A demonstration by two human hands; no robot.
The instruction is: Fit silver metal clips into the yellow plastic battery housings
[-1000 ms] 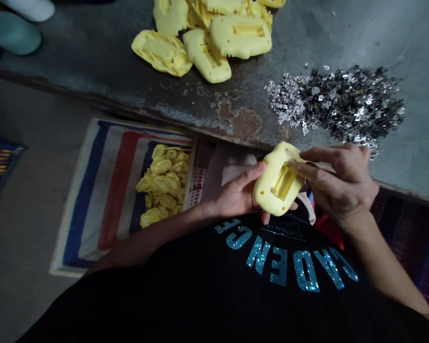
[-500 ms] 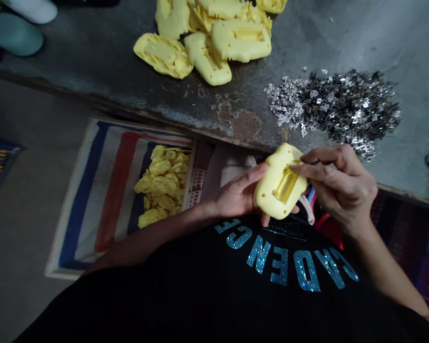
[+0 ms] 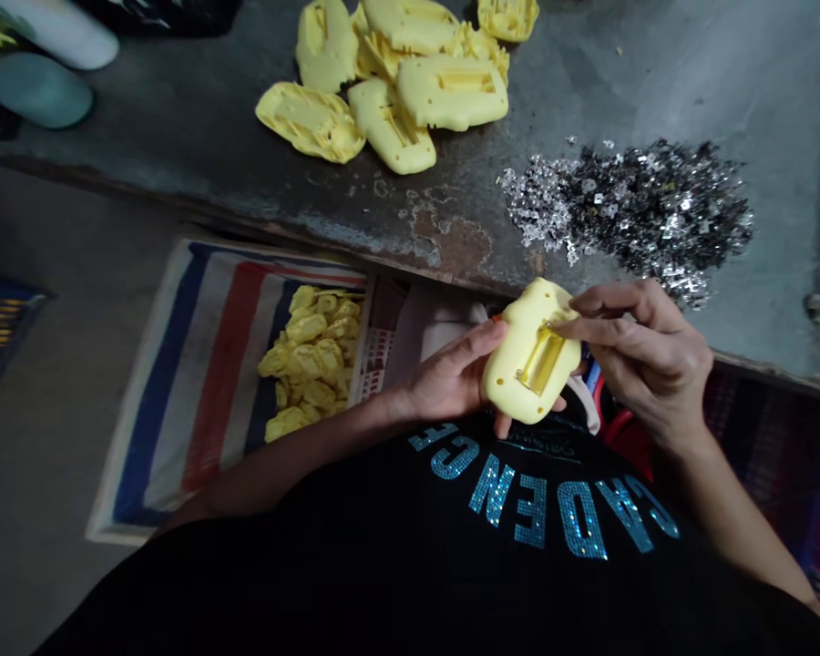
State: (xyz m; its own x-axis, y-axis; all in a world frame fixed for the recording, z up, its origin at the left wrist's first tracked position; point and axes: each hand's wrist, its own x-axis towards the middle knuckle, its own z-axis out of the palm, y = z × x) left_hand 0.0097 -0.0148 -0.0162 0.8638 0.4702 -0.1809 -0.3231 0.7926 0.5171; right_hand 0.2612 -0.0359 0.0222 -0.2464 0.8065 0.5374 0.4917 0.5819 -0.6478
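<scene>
While the person's left hand (image 3: 451, 374) grips a yellow shell (image 3: 519, 337) by its side, thumb on the near face and fingers behind, we see the right hand (image 3: 656, 355) bent over the other side, with its fingertips at the upper end of the shell's long recess. Whether those fingertips pinch a small part we cannot tell; the spot is too small. The shell is held tilted in the gap between the bench (image 3: 198, 128) and the black shirt (image 3: 383, 565), its upper end just at the bench's near edge in our view.

That edge slants down from left to right, worn and chipped along its middle. Beyond it, we find a heap of small metal pieces (image 3: 642, 210), whose lowest tip reaches close to the right hand. More yellow shells (image 3: 451, 91) lie overlapping farther back, and a stretch of scuffed surface separates them from both the heap and the edge. To the right of the heap, grey bench top runs on.

Below the edge, on the left, we see a box lined with striped sheeting (image 3: 219, 364), with yellow pieces (image 3: 311, 351) gathered at its right end. The left forearm crosses its lower corner. The shirt sits close under the shell, leaving only narrow room there.
</scene>
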